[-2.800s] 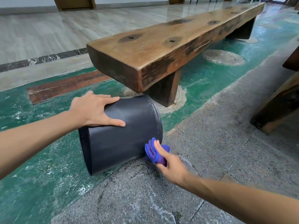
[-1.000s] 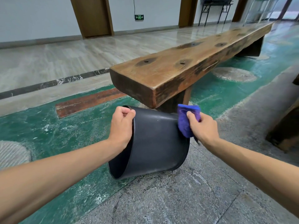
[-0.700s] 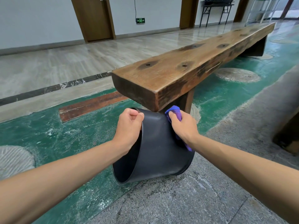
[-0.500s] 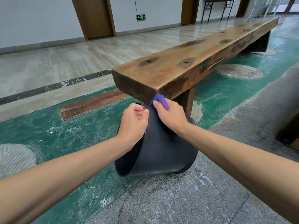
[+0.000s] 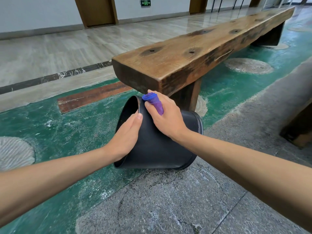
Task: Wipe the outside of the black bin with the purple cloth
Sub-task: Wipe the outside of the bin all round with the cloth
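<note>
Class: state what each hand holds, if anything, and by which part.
Right hand grips the rolled purple cloth around its middle. Left hand holds nothing; it rests flat against the black bin.

The black bin under my hands looks like smooth, matt plastic with a faint sheen. The purple cloth in my right grip is soft, ribbed fabric. The bench is rough, worn wood; the floor is gritty stone and scuffed green paint.
</note>
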`<state>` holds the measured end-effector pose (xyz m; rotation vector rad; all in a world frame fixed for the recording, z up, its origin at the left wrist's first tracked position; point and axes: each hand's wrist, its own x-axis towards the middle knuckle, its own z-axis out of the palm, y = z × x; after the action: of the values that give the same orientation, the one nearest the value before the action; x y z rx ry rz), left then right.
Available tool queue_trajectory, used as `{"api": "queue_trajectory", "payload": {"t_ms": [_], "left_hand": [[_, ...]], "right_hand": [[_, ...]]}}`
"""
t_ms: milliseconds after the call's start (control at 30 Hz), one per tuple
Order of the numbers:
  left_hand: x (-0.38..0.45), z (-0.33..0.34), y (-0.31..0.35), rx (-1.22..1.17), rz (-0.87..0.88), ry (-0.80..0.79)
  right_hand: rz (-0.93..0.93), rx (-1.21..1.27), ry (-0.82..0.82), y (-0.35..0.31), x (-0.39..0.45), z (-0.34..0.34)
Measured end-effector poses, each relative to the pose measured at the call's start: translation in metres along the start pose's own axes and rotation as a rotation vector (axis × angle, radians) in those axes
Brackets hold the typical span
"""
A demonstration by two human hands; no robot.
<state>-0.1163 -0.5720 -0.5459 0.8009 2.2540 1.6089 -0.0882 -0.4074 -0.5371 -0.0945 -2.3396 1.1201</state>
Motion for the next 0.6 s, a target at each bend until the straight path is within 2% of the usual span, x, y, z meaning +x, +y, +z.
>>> {"api": "queue_trajectory", "payload": {"t_ms": [133, 367, 500, 600], "left_hand": [[0.013, 0.009, 0.000, -0.222, -0.172, 0.165], [0.024, -0.009, -0.003, -0.592, -0.439, 0.140], [0.018, -0.022, -0.006, -0.636, -0.544, 0.141], [0.014, -0.033, -0.016, -0.617, -0.587, 0.164]], "right_hand": [[-0.049, -0.022, -0.062, 0.005, -0.016, 0.008], [-0.160, -0.107, -0.234, 0.028, -0.063, 0.028], [-0.254, -0.167, -0.372, 0.036, -0.087, 0.041], [-0.412, -0.265, -0.499, 0.042, -0.099, 0.045]]}}
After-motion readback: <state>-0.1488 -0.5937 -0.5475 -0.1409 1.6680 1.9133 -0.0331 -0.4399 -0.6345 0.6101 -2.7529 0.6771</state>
